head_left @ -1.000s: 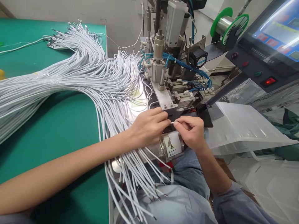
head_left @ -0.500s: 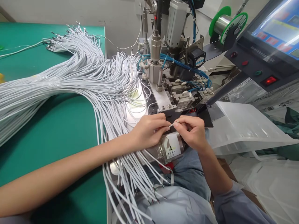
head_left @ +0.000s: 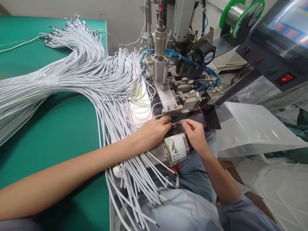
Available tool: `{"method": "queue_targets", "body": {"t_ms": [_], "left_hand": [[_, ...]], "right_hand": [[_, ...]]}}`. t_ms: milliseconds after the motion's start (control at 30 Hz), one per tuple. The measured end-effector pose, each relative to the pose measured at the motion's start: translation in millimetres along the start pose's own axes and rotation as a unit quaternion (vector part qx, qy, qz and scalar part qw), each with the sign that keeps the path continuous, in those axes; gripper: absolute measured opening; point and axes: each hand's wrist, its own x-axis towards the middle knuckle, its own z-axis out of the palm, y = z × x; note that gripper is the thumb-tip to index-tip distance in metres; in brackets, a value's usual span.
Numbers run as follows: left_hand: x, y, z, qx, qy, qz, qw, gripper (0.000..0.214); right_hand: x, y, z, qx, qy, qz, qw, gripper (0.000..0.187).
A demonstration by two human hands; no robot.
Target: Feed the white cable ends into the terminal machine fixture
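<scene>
My left hand [head_left: 157, 130] is closed on a thin white cable close to its end, right under the front plate of a machine [head_left: 169, 104]. From the left fingers the cable end [head_left: 176, 123] points toward my right hand [head_left: 194, 133], whose thumb and forefinger pinch at its tip; the fine wires there are too small to make out. Under my left forearm runs a big bundle of white cables [head_left: 84, 78], several with stripped coloured ends hanging over my lap. Just below my hands sits a metal cover with a white label [head_left: 178, 149].
A green-flanged spool of wire [head_left: 237, 16] and a tilted control panel [head_left: 276, 48] stand at the right. A black phone-like slab [head_left: 212, 117] lies beside the machine. A green mat [head_left: 55, 134] covers the left table; a translucent white bin [head_left: 255, 128] is at the right.
Both hands have moved slightly up and forward, bringing the cable end in under the machine's front plate. My right fingers have shifted a little away from the left ones.
</scene>
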Motion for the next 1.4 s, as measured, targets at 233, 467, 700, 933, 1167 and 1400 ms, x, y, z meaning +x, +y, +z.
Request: {"method": "queue_targets", "body": {"t_ms": [233, 467, 700, 933, 1167, 1400], "left_hand": [[2, -2, 0.7, -0.001, -0.039, 0.011, 0.999, 0.024], [1, 0, -2.8, 0.006, -0.034, 0.028, 0.999, 0.03], [3, 0, -8.0, 0.026, -0.069, 0.05, 0.996, 0.025], [3, 0, -8.9, 0.049, -0.093, 0.052, 0.993, 0.027], [-1, 5, -12.2, 0.086, -0.054, 0.045, 0.994, 0.029], [-7, 15, -30.2, 0.106, -0.086, -0.002, 0.991, 0.012]], "right_hand": [[6, 7, 7, 0.053, -0.021, 0.056, 0.997, 0.017], [12, 7, 3, 0.068, -0.07, 0.069, 0.993, 0.017], [15, 7, 1, 0.074, -0.093, 0.082, 0.99, 0.019], [15, 10, 6, 0.098, -0.072, 0.094, 0.988, 0.023], [15, 17, 8, 0.087, -0.113, 0.074, 0.987, 0.028], [19, 23, 10, 0.077, -0.136, 0.054, 0.986, 0.03]]}}
